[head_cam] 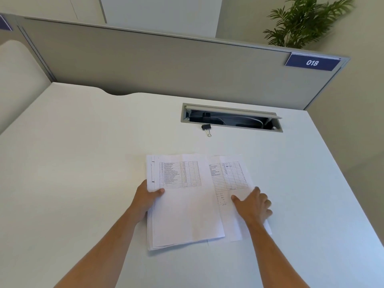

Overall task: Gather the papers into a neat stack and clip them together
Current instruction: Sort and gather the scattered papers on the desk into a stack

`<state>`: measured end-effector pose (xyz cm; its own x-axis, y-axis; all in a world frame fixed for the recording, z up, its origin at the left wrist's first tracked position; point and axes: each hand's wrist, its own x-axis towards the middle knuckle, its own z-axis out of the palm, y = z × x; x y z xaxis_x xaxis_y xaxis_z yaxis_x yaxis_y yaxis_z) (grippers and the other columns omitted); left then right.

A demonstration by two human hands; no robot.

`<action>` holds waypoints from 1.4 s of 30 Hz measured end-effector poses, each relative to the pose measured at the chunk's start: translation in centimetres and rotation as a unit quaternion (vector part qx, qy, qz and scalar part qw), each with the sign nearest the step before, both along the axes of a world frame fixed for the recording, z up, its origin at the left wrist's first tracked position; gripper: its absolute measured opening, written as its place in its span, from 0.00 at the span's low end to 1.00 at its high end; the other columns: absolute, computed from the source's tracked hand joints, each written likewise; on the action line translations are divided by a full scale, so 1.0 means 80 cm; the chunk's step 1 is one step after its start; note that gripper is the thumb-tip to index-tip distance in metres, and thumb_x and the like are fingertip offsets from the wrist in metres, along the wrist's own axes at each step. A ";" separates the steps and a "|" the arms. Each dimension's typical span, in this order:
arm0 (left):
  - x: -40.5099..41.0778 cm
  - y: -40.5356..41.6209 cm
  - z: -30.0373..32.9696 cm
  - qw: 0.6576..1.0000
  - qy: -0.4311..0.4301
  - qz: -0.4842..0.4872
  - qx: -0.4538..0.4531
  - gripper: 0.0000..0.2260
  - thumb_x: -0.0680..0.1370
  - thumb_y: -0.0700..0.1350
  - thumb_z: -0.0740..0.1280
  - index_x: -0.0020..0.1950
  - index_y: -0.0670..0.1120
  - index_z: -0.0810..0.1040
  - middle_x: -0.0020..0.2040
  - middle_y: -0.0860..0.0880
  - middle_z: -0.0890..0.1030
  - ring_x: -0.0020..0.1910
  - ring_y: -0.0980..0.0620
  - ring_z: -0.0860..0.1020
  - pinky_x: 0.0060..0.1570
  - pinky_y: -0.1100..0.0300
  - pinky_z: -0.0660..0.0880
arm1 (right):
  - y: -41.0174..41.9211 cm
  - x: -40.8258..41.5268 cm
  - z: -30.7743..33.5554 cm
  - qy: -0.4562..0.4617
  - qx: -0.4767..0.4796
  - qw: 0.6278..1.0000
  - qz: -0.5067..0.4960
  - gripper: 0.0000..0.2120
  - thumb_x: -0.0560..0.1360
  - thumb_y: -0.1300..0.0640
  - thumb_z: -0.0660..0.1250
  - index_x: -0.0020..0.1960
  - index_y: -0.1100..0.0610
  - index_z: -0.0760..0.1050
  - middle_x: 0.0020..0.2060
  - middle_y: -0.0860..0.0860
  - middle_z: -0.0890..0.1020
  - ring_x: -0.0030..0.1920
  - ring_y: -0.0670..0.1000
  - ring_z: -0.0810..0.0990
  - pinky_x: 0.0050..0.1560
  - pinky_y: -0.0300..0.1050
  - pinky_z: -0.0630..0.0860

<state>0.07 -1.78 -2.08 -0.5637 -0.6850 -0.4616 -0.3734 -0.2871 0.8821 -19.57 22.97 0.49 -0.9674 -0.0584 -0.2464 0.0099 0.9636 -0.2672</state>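
Several white sheets with printed tables lie on the white desk (pixel 83 163). A loose pile of papers (pixel 185 208) sits on the left, its edges uneven. My left hand (pixel 145 198) grips the pile's left edge, thumb on top. Another sheet (pixel 230 179) lies to the right, partly under the pile. My right hand (pixel 253 204) rests flat on that sheet with fingers spread. A black binder clip (pixel 206 128) lies alone farther back on the desk, well beyond both hands.
An open cable tray slot (pixel 231 118) is set into the desk just behind the clip. A grey partition (pixel 166 65) with a blue "018" label (pixel 312 63) closes the back. A plant (pixel 305 21) stands behind it.
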 end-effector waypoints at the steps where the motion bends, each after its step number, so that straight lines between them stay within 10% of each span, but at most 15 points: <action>1: -0.001 0.000 0.000 1.000 0.001 0.001 0.000 0.21 0.75 0.35 0.72 0.66 0.42 0.75 0.61 0.45 0.81 0.59 0.44 0.79 0.64 0.44 0.74 | 0.003 -0.002 0.001 -0.004 0.011 1.000 -0.009 0.39 0.67 0.37 0.73 0.67 0.59 0.63 0.62 0.60 0.72 0.63 0.62 0.69 0.57 0.59 0.69; 13: -0.002 0.002 0.000 1.000 0.014 -0.003 -0.011 0.22 0.75 0.34 0.72 0.68 0.41 0.74 0.63 0.43 0.80 0.61 0.43 0.78 0.65 0.43 0.73 | 0.001 -0.020 0.004 -0.084 -0.071 0.993 -0.034 0.38 0.66 0.44 0.76 0.68 0.56 0.62 0.59 0.57 0.79 0.60 0.62 0.77 0.58 0.57 0.69; 19: -0.001 0.001 -0.003 1.000 0.008 0.001 -0.014 0.21 0.74 0.35 0.73 0.66 0.44 0.75 0.62 0.44 0.81 0.60 0.44 0.79 0.64 0.44 0.74 | 0.004 -0.036 0.031 -0.119 -0.278 0.952 -0.055 0.13 0.68 0.58 0.75 0.50 0.61 0.78 0.50 0.58 0.84 0.49 0.60 0.82 0.54 0.58 0.80; 28: -0.001 0.000 -0.004 1.000 0.011 -0.004 0.002 0.19 0.75 0.35 0.72 0.65 0.42 0.76 0.59 0.44 0.82 0.57 0.44 0.81 0.61 0.44 0.76 | -0.022 -0.044 0.146 -0.016 -0.283 0.950 0.134 0.12 0.71 0.54 0.74 0.53 0.55 0.81 0.47 0.51 0.85 0.48 0.54 0.83 0.50 0.51 0.80; 37: 0.001 0.001 -0.002 1.000 0.014 -0.006 0.001 0.18 0.74 0.36 0.73 0.63 0.45 0.77 0.57 0.47 0.83 0.56 0.46 0.82 0.59 0.46 0.78 | -0.047 -0.020 0.163 -0.224 -0.584 0.754 0.201 0.18 0.68 0.54 0.78 0.55 0.58 0.82 0.52 0.58 0.85 0.52 0.58 0.85 0.49 0.50 0.82; 42: 0.000 0.002 0.000 1.000 0.012 -0.006 -0.002 0.13 0.74 0.41 0.73 0.57 0.52 0.80 0.52 0.53 0.85 0.51 0.50 0.84 0.45 0.56 0.80 | -0.061 -0.006 0.083 -0.221 -0.530 0.816 0.068 0.10 0.71 0.59 0.76 0.51 0.60 0.82 0.48 0.57 0.86 0.48 0.59 0.86 0.45 0.52 0.83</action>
<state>0.11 -1.61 -2.07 -0.5824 -0.6806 -0.4445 -0.3548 -0.2791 0.8923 -20.05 18.11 7.11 -0.7647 -0.5648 -0.3103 0.2422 0.1944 -0.9506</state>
